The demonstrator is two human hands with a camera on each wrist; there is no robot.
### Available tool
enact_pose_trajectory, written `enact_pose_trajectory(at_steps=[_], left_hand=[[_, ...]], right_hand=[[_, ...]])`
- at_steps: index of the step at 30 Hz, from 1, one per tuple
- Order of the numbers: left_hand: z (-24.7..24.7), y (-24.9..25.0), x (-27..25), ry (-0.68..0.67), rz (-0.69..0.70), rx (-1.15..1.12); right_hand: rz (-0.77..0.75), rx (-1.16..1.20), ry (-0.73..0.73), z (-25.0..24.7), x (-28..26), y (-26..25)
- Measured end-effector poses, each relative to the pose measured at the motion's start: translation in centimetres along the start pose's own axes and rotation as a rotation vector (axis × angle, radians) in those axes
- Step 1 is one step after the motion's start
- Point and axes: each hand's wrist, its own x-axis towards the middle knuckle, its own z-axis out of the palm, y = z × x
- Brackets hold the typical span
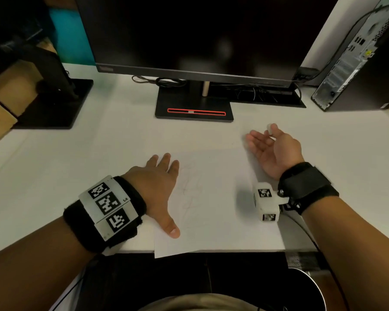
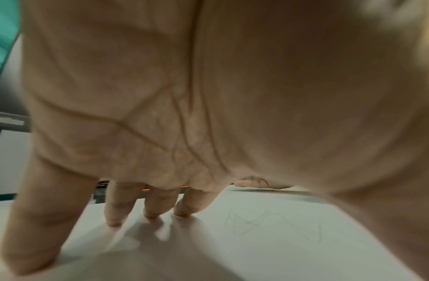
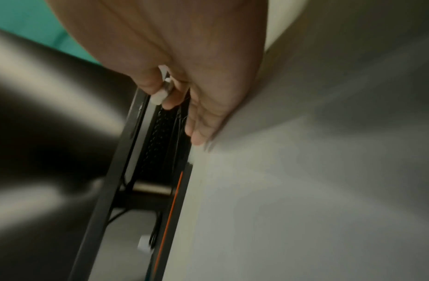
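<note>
A white sheet of paper (image 1: pixel 213 203) with faint pencil scribbles (image 2: pixel 256 222) lies on the white desk (image 1: pixel 99 153), its near corner hanging over the front edge. My left hand (image 1: pixel 164 194) lies flat, palm down, on the sheet's left part, with fingers straight and thumb spread. My right hand (image 1: pixel 265 142) rests on its edge at the sheet's far right corner, palm turned left. Its thumb and forefinger pinch a small white eraser-like piece (image 1: pixel 270 129), also seen in the right wrist view (image 3: pixel 160 95). The other fingers are loosely extended.
A dark monitor (image 1: pixel 200 34) on a black stand (image 1: pixel 193 104) with a red-edged slot stands straight ahead. A computer tower (image 1: pixel 357 59) is at the back right, and cables run behind the stand. Another black stand base (image 1: pixel 54 104) is at the left.
</note>
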Motion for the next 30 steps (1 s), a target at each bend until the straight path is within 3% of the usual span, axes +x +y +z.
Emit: enact_pose_trajectory(at_steps=[2,6,8,10,14,16,19,22,24,25,27,29,30], left_hand=[[0.0,0.0,0.0,0.002,-0.003,0.003],[0.1,0.2,0.0,-0.005,-0.004,0.019],[0.1,0.1,-0.1,-0.009,0.001,0.011],[0.2,0.0,-0.2,-0.01,0.005,-0.003],[0.1,-0.1,-0.5,-0.008,0.012,-0.002],[0.0,-0.1,-0.6,-0.003,0.015,-0.004],[0.0,0.0,-0.6,-0.005,0.012,-0.001],[0.0,0.1,-0.7,-0.009,0.004,0.004],[0.0,0.1,-0.8,-0.012,0.006,0.001],[0.0,0.0,-0.9,-0.01,0.01,-0.004],[0.1,-0.2,-0.9,-0.002,0.016,-0.013],[0.2,-0.2,-0.9,0.0,0.017,-0.011],[0.2,-0.2,-0.8,0.0,0.018,-0.008]], right_hand=[[0.121,-0.042,-0.148,1.2,-2.0,1.6],[0.481,-0.393,-0.467,3.4,-4.6,5.1],[0.547,-0.434,-0.507,3.9,-4.0,5.1],[0.501,-0.311,-0.412,3.7,-2.1,4.1],[0.09,-0.066,-0.033,2.0,1.4,1.1],[-0.004,-0.024,0.064,1.2,1.3,0.0],[0.083,-0.033,-0.112,1.5,-0.8,0.5],[0.373,-0.323,-0.407,1.9,-3.1,2.5],[0.517,-0.425,-0.484,1.3,-3.4,3.1],[0.512,-0.371,-0.436,1.1,-3.0,3.0],[0.323,-0.245,-0.229,1.2,-1.7,2.3],[0.074,-0.311,-0.061,1.6,-1.0,1.6],[0.028,-0.415,-0.058,1.8,-1.2,1.5]])
